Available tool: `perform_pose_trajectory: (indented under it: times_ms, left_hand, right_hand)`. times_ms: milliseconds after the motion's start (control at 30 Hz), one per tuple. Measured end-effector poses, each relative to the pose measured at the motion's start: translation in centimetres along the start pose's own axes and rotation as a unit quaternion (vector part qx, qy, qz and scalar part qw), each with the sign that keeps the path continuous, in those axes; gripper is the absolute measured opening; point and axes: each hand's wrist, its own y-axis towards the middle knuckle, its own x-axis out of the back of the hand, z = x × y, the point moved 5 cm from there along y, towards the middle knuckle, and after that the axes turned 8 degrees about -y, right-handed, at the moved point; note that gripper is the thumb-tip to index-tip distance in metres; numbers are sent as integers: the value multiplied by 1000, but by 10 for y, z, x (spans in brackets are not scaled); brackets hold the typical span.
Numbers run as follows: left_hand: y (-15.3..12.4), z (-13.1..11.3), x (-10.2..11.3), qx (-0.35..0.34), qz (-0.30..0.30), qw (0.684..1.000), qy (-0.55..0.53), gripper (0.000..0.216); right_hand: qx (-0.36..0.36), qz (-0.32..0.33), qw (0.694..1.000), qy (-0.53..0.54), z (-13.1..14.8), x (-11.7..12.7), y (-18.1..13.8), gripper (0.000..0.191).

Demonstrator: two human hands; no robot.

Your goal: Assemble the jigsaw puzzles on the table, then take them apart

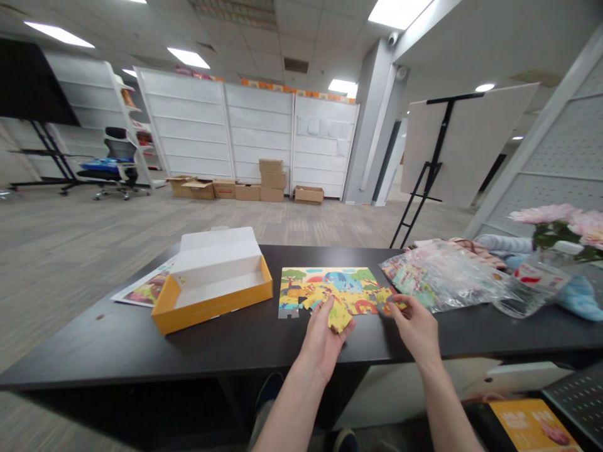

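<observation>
A partly assembled jigsaw puzzle (325,282) with a blue elephant, trees and yellow ground lies flat on the black table. My left hand (325,342), just in front of its lower edge, is closed around several yellow puzzle pieces (340,316). They look stacked together, and the hand hides part of the puzzle's bottom row. At the puzzle's lower right corner, my right hand (417,326) pinches a small multicoloured puzzle piece (398,306) between thumb and fingers. Whether that piece touches the puzzle I cannot tell.
An open yellow box (214,307) with a white inside stands left of the puzzle, over a printed sheet (146,285). To the right lie clear plastic bags (447,276), a plastic bottle (537,282) and pink flowers (565,220). The table (141,361) ends close in front of me.
</observation>
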Motion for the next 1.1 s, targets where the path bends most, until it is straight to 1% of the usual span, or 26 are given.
perform_pose_trajectory:
  times_ms: [33,100,167,233,300,333,400,467,533,567,633,667,700,800,867,1000,1100]
  left_hand:
    - [0,0,0,-1,3,1000,-3,13]
    - [-1,2,-3,-6,20,1000,-7,15]
    - [-2,4,-7,-10,52,999,-7,20]
    - [-3,6,-10,-13,82,997,-7,26]
    - [-3,6,-10,-18,95,995,-6,30]
    - [-2,5,-9,-21,94,995,-6,31]
    - [-2,3,-7,-27,89,996,-8,27]
    - [-1,0,-5,-26,84,996,-13,20]
    - [-1,-4,-4,-23,75,997,-16,17]
    - [0,-6,-3,-22,66,997,-15,18]
    - [1,-10,-1,-20,40,999,-12,18]
    - [2,-12,0,-22,29,999,-12,17]
    - [3,-15,2,-24,19,999,-12,16]
    - [6,-22,6,-33,3,999,-17,12]
    - [7,-25,8,-39,-3,999,-20,11]
    - [8,-28,9,-45,-15,999,-26,12]
    - [5,-27,6,-45,-16,998,-26,13]
  right_hand:
    - [-16,17,998,62,4,1,-2,39]
    - [-31,67,982,176,20,-2,-10,44]
    - [-17,127,964,235,41,-12,-22,43]
    - [11,172,952,254,62,-24,-35,40]
    - [49,188,954,230,79,-34,-47,34]
    - [73,184,959,202,85,-38,-52,30]
    - [131,164,969,132,96,-41,-59,24]
    - [193,140,968,73,102,-41,-62,23]
    - [228,107,967,36,99,-37,-57,25]
    - [230,83,969,18,93,-35,-52,27]
    - [210,26,977,-31,76,-29,-38,30]
    - [197,6,978,-67,67,-28,-32,31]
    - [182,1,977,-109,57,-28,-26,32]
    - [146,34,962,-228,36,-36,-15,38]
    - [139,56,949,-276,32,-42,-14,41]
    - [133,73,941,-302,36,-48,-16,34]
    - [132,71,936,-319,39,-47,-17,37]
